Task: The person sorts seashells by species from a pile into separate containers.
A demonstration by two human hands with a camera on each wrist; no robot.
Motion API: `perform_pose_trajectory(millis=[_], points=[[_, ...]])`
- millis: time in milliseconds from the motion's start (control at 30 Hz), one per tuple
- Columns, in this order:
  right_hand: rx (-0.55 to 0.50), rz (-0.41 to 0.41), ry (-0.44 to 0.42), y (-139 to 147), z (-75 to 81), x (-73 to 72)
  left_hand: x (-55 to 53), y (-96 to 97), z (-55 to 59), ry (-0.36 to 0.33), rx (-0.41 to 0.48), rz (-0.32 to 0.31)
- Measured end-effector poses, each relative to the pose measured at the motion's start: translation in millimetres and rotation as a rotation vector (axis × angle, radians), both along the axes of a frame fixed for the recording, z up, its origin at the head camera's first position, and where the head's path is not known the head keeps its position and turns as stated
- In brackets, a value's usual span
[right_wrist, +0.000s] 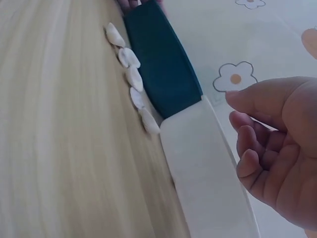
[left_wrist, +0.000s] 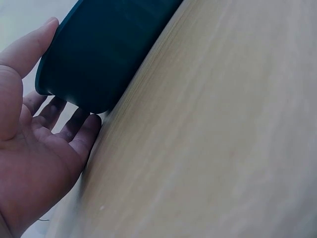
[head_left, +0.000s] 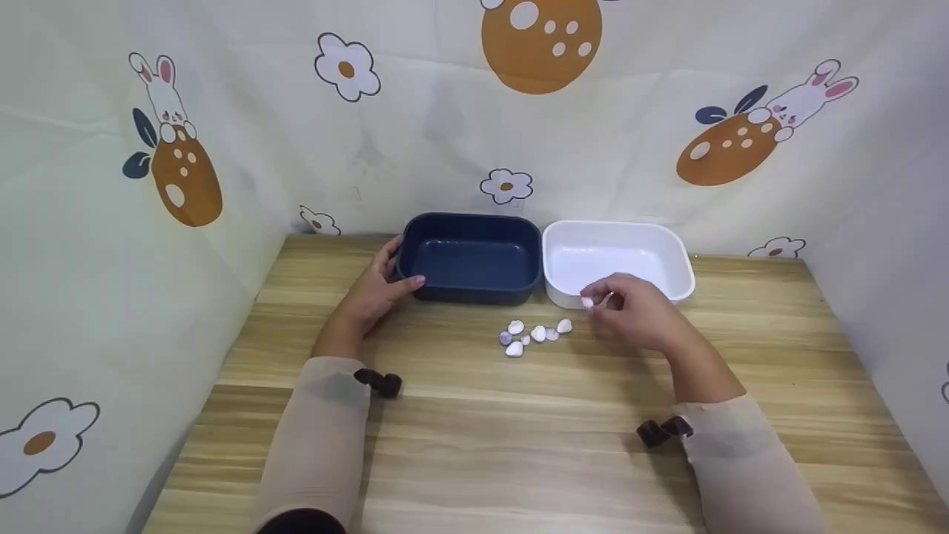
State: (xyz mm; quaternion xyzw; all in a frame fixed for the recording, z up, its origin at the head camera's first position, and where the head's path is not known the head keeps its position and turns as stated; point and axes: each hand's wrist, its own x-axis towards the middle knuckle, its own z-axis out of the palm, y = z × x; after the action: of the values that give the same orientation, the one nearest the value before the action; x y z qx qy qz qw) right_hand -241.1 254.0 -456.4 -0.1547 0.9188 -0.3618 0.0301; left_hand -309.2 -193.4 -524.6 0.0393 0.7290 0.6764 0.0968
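Note:
My left hand holds the left end of a dark blue rectangular container. In the left wrist view the thumb lies at its rim, while the other fingers bend against the end wall. Thumb and fingertips of my right hand pinch a small white seashell over the front rim of a white container. That shell is hidden in the right wrist view. Several white and greyish seashells lie in a loose group on the table, in front of the containers.
Both containers stand side by side at the back of the wood-grain table, near a patterned cloth backdrop. More cloth hangs at the left and right. Dark straps sit at the sleeve cuffs.

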Motion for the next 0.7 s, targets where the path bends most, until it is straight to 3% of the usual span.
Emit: perform_pose_trajectory(millis=[300, 700], points=[[-0.001, -0.16, -0.006, 19.4, 4.7, -7.9, 0.0, 1.1, -0.3, 0.005, 0.016, 0.005], [-0.008, -0.238, -0.077, 29.5, 5.6, -14.4, 0.3, 0.7, -0.4, 0.008, 0.007, 0.017]])
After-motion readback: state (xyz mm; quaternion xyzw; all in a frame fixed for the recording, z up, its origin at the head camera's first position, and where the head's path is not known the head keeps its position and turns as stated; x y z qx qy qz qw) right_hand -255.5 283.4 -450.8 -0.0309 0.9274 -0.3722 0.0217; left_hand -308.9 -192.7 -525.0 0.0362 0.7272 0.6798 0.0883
